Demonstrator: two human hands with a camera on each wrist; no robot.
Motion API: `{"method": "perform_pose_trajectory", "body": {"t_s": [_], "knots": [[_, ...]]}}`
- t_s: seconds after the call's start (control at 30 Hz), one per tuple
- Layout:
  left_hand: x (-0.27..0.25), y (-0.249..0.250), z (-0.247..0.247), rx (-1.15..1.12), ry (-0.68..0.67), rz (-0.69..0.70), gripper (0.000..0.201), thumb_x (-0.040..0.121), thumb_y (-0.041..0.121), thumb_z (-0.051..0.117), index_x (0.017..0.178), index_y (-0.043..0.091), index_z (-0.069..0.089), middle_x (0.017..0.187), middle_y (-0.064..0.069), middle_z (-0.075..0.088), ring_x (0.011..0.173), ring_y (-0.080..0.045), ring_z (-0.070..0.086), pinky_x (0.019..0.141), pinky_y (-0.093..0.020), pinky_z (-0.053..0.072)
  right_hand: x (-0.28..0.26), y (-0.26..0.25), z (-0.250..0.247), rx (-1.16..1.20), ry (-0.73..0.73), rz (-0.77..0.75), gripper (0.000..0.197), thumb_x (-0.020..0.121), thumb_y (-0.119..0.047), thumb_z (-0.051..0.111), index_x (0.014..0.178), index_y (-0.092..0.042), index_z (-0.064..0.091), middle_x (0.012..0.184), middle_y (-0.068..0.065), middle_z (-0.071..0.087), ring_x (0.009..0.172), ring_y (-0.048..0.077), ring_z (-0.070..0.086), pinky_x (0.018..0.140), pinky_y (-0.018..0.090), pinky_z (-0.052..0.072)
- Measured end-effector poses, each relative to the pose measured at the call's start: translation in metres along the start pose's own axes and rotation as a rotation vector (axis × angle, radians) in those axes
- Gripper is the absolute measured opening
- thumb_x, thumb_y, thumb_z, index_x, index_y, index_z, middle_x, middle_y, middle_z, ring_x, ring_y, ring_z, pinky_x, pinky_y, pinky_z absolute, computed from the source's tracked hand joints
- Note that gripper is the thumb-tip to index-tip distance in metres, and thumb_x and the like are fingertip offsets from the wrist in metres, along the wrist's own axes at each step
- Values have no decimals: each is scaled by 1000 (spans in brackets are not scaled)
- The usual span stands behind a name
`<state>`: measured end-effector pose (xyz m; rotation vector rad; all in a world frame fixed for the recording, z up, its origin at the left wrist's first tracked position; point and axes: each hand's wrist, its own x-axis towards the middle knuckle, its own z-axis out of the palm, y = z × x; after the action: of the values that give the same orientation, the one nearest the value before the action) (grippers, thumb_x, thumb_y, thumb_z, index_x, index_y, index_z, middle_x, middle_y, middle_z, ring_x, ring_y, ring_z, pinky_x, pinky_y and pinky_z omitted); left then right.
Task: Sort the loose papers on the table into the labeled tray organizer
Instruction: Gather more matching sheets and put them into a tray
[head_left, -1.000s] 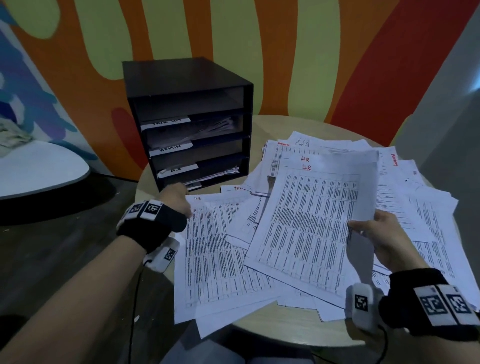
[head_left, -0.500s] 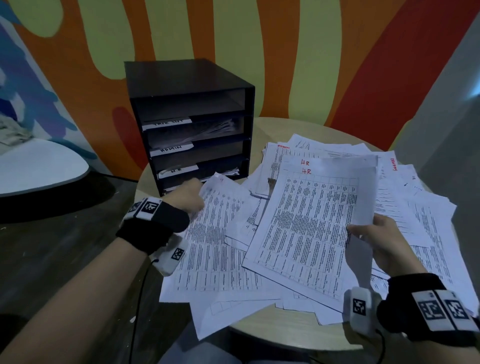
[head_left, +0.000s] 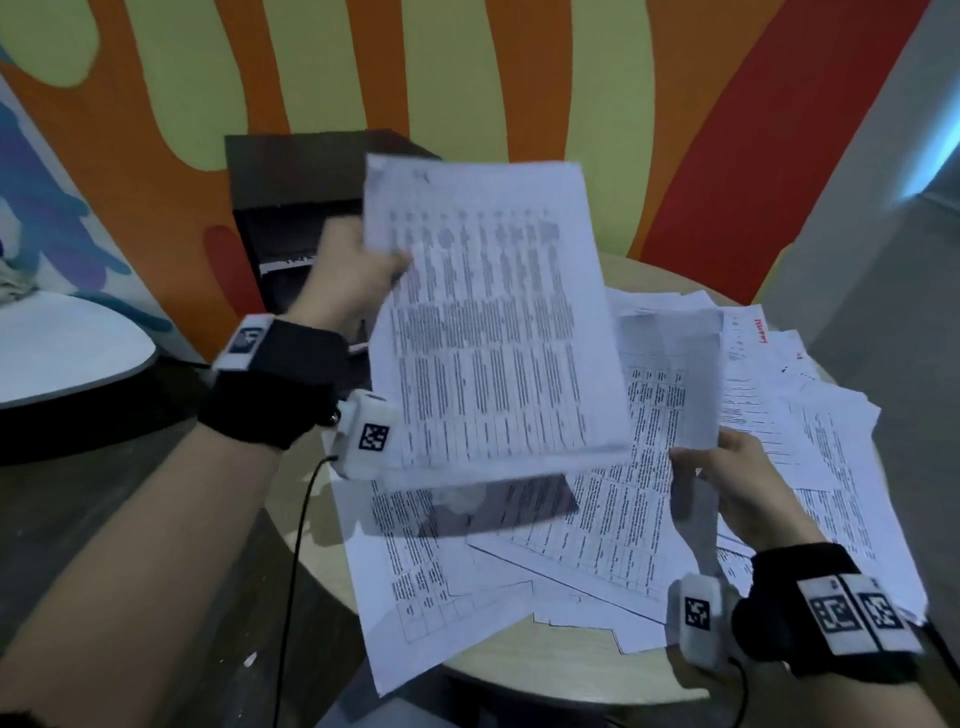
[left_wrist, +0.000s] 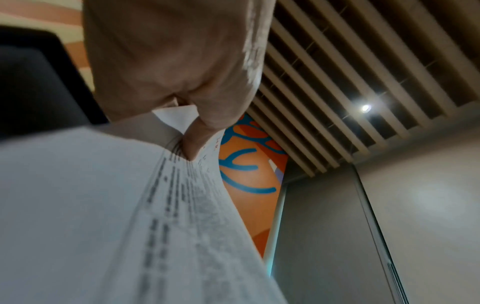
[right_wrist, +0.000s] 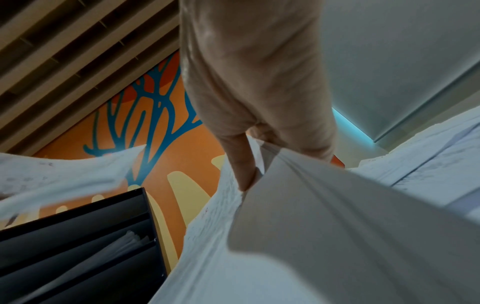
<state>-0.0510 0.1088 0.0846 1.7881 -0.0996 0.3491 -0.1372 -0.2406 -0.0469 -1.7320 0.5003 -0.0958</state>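
My left hand (head_left: 353, 275) pinches the left edge of a printed sheet (head_left: 493, 322) and holds it up in the air, tilted, in front of the black tray organizer (head_left: 291, 208); the left wrist view shows the thumb (left_wrist: 194, 142) pressed on that sheet (left_wrist: 103, 205). My right hand (head_left: 727, 483) grips the right edge of another printed sheet (head_left: 644, 457) low over the heap of loose papers (head_left: 810, 415) on the round table (head_left: 519, 660). The right wrist view shows fingers (right_wrist: 241, 164) pinching that sheet (right_wrist: 311, 236) beside the organizer (right_wrist: 78, 246), whose slots hold some papers.
The raised sheet hides most of the organizer's slots and labels in the head view. A white rounded table (head_left: 62, 353) stands at the far left. A striped orange and green wall (head_left: 467, 78) is close behind the organizer. Papers overhang the table's front edge.
My left hand has taken a sheet from the left of the heap and lifted it up and right in front of the organizer. The right hand stays on its sheet.
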Motion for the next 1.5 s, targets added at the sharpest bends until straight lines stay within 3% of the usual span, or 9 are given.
{"method": "perform_pose_trajectory", "body": {"t_s": [0.23, 0.37, 0.47, 0.63, 0.8, 0.97, 1.27, 1.4, 1.5], "knots": [[-28, -55, 81, -2, -257, -322, 15, 96, -3, 48, 98, 4, 62, 84, -11, 58, 76, -21, 55, 53, -23, 43, -12, -15, 3, 95, -76, 22, 14, 92, 6, 53, 104, 3, 58, 76, 12, 56, 67, 22, 51, 58, 30, 38], [-24, -86, 110, -67, -249, -391, 29, 100, 10, 47, 124, -4, 58, 114, -9, 63, 102, -24, 60, 96, -33, 45, -13, -17, 7, 118, -89, 16, 23, 98, -8, 49, 112, 7, 58, 86, 15, 62, 74, 26, 58, 67, 34, 45], [-27, -95, 121, -103, -245, -387, 24, 96, 11, 54, 117, 0, 59, 96, -10, 64, 76, -17, 54, 76, -27, 44, -12, -15, 11, 202, -105, 31, 48, 99, -35, 50, 132, 0, 52, 108, 10, 62, 99, 25, 60, 92, 42, 46], [-36, -112, 118, -41, -258, -449, 60, 69, 33, 78, 115, 30, 39, 108, 1, 65, 100, -22, 63, 94, -41, 50, -14, -9, 15, 27, -123, -34, 29, 86, 1, 66, 114, 5, 60, 84, 12, 66, 70, 22, 60, 60, 31, 45], [-32, -114, 58, 395, -400, -417, 71, 80, 8, 77, 133, 14, 31, 111, -6, 50, 90, -18, 54, 44, -10, 47, -6, -3, 7, -26, -79, -24, 27, 87, 5, 63, 113, -2, 60, 88, 13, 63, 77, 28, 55, 69, 39, 41], [-27, -122, -9, 1067, -466, -492, 79, 61, 21, 86, 126, 7, 43, 117, -11, 53, 102, -28, 54, 75, -38, 54, -3, -1, 5, -20, -59, -16, 26, 86, 5, 64, 110, -3, 61, 90, 15, 63, 81, 30, 55, 71, 41, 39], [-15, -152, -21, 1099, -321, -289, 16, 80, -3, 63, 82, 9, 52, 82, -12, 56, 74, -27, 57, 63, -34, 45, -3, 1, 2, -13, -42, -9, 23, 85, 7, 63, 107, -2, 61, 90, 17, 62, 77, 29, 54, 69, 41, 40], [-6, -156, -16, 1097, -186, -183, 11, 87, 1, 57, 80, 8, 51, 81, -12, 56, 72, -28, 55, 63, -35, 46, -4, 0, -1, -7, -30, -20, 24, 85, 8, 61, 108, -1, 61, 87, 17, 61, 74, 28, 53, 69, 39, 40], [-5, -140, -2, 1034, -208, -77, 34, 87, 34, 69, 107, 8, 60, 109, -13, 56, 103, -32, 55, 84, -38, 49, -9, -5, -2, 5, -27, -59, 22, 86, 10, 58, 107, 3, 60, 81, 14, 58, 67, 25, 50, 61, 32, 39]]}}
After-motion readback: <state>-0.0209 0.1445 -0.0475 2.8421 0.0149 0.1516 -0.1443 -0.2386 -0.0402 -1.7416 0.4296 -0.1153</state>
